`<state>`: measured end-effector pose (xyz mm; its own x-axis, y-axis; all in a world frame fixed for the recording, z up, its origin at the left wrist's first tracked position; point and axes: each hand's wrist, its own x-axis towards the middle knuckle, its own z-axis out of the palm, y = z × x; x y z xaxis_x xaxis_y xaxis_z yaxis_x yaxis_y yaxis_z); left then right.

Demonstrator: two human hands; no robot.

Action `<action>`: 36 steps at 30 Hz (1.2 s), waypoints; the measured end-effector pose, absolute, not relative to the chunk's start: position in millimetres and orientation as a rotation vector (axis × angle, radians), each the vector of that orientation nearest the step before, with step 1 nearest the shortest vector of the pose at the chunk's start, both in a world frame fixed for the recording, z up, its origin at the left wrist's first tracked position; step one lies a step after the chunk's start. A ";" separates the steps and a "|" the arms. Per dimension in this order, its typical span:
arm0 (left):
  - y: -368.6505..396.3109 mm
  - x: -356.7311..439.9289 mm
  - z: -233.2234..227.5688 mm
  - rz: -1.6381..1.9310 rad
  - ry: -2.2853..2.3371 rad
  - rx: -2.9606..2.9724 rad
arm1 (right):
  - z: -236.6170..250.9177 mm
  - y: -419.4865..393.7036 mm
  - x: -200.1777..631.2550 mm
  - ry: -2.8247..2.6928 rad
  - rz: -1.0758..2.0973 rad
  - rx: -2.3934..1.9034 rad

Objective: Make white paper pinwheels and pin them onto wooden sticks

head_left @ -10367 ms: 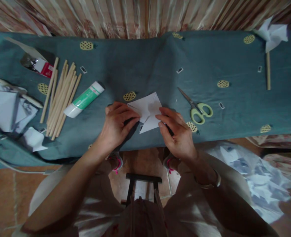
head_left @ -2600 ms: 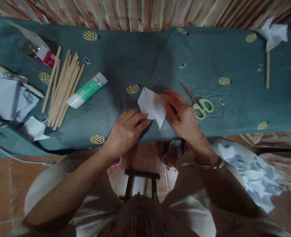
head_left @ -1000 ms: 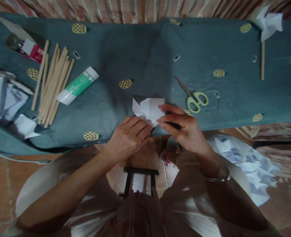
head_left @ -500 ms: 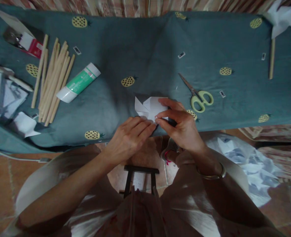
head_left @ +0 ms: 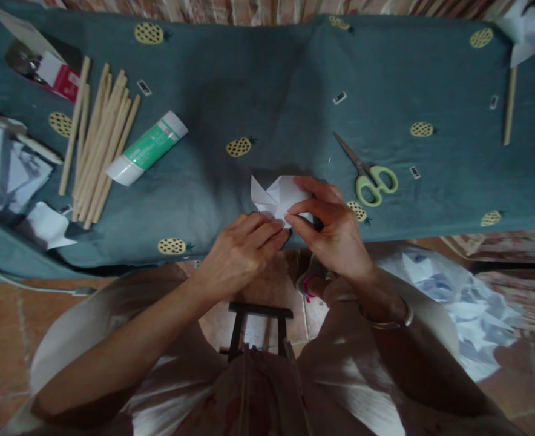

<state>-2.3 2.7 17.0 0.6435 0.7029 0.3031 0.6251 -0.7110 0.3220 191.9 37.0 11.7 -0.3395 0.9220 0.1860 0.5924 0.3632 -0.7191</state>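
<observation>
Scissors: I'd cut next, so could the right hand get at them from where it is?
Probably yes: the scissors lie on bare cloth just beyond the right hand, which pinches the folded paper.

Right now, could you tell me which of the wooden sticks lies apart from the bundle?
The single stick at the far right, under the white paper pinwheel; the other sticks lie bundled at the left beside the glue tube.

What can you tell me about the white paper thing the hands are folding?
The folded white paper looks thin and crisp, with creases and pointed flaps, one sticking out at its left. It lies near the front edge of the teal cloth, by a pineapple print. The right hand pinches its right side between thumb and fingers, and the left hand touches its lower edge with its fingertips. Part of it is hidden under the hands.
</observation>
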 end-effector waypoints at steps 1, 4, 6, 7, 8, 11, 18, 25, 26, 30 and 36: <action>2.7 -2.4 17.0 0.613 1.088 2.670 | 11.5 36.9 191.7 -2.041 0.740 -1.308; 2.6 -2.7 17.2 0.612 1.086 2.672 | 10.9 36.9 191.1 -2.040 0.741 -1.312; 2.7 -2.7 17.6 0.605 1.085 2.676 | 10.5 36.9 190.9 -2.059 0.715 -1.307; 2.7 -2.7 17.8 0.601 1.086 2.676 | 10.4 36.8 190.8 -2.067 0.699 -1.305; 2.8 -2.6 18.1 0.596 1.088 2.675 | 10.3 36.8 190.7 -2.072 0.684 -1.304; 2.8 -2.3 18.9 0.589 1.096 2.680 | 10.9 36.6 190.0 -2.069 0.667 -1.309; 3.0 -2.3 18.0 0.584 1.088 2.665 | 10.2 36.7 187.7 -2.048 0.682 -1.327; 3.3 -2.1 19.2 0.614 1.085 2.663 | 10.8 36.5 186.3 -2.004 0.742 -1.340; 3.4 -2.0 19.4 0.612 1.084 2.659 | 11.1 36.5 186.1 -1.999 0.742 -1.338; 3.6 -1.9 19.0 0.611 1.084 2.648 | 10.7 36.8 185.9 -2.016 0.722 -1.341; 3.8 -1.5 19.0 0.610 1.083 2.657 | 9.3 36.1 186.1 -2.018 0.738 -1.357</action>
